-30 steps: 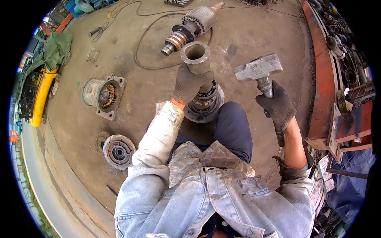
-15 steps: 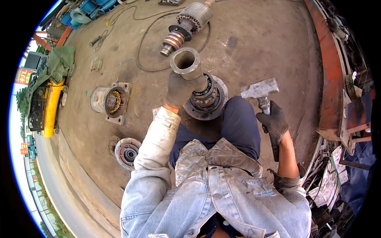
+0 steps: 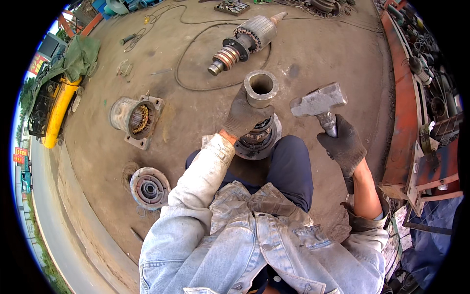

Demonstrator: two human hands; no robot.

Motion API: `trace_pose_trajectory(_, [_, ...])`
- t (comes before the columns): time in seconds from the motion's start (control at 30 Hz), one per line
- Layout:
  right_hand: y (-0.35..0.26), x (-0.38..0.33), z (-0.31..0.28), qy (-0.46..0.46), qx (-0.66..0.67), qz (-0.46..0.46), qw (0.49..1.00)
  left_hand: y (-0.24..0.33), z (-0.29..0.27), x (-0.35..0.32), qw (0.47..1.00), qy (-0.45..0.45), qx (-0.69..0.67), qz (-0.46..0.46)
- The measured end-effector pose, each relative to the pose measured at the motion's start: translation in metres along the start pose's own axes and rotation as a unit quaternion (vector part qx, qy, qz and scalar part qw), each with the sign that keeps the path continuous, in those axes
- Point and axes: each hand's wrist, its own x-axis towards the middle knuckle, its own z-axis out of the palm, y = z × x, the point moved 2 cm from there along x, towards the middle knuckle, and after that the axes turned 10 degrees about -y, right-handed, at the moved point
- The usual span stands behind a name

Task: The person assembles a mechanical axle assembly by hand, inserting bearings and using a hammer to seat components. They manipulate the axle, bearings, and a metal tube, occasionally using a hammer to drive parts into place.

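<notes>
My gloved left hand (image 3: 245, 116) is wrapped round a thick-walled metal tube (image 3: 260, 100), its open end facing up. Below the tube, between my knees, a round flanged machine part (image 3: 258, 151) rests on the ground. The hand and tube partly cover that part, and whether they touch it I cannot tell. To the right, my gloved right hand (image 3: 345, 145) grips a heavy hammer (image 3: 320, 100) by its handle close to the head. The hammer head is raised, to the right of the tube and apart from it.
A motor rotor (image 3: 259, 32) lies ahead beside a looped cable (image 3: 182, 61). To the left are an open motor housing (image 3: 122, 115) and a round end cover (image 3: 149, 188). A rusty red steel beam (image 3: 405, 98) and piled scrap line the right side.
The view has shifted, so the ground things appear moved. My left hand and the tube sit further right, and the hammer head has come nearer the tube. Both grips stay the same.
</notes>
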Motion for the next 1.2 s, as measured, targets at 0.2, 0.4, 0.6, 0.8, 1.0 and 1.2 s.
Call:
trace_pose_trajectory(0.2, [-0.14, -0.057, -0.093, 0.21, -0.077, -0.235, 0.946, 0.008, -0.009, -0.015, 0.998, 0.004, -0.058, -0.033])
trace_pose_trajectory(0.4, [-0.099, -0.029, -0.005, 0.149, -0.265, -0.226, 0.926, 0.0, 0.011, -0.018, 0.998, -0.01, -0.053, 0.042])
trace_pose_trajectory(0.6, [-0.152, -0.028, -0.027, 0.065, -0.384, -0.164, 0.906, -0.009, 0.006, -0.009, 0.989, 0.02, -0.14, 0.042])
trace_pose_trajectory(0.8, [-0.204, -0.072, -0.108, 0.261, -0.198, -0.31, 0.893, -0.009, 0.01, -0.019, 0.989, -0.005, -0.144, 0.018])
trace_pose_trajectory(1.0, [-0.142, -0.008, -0.034, 0.233, -0.139, -0.288, 0.918, -0.01, 0.01, -0.021, 0.998, -0.013, -0.047, -0.025])
trace_pose_trajectory(1.2, [-0.084, 0.042, -0.017, 0.014, -0.282, -0.164, 0.945, -0.006, 0.009, 0.012, 0.996, -0.014, -0.083, -0.021])
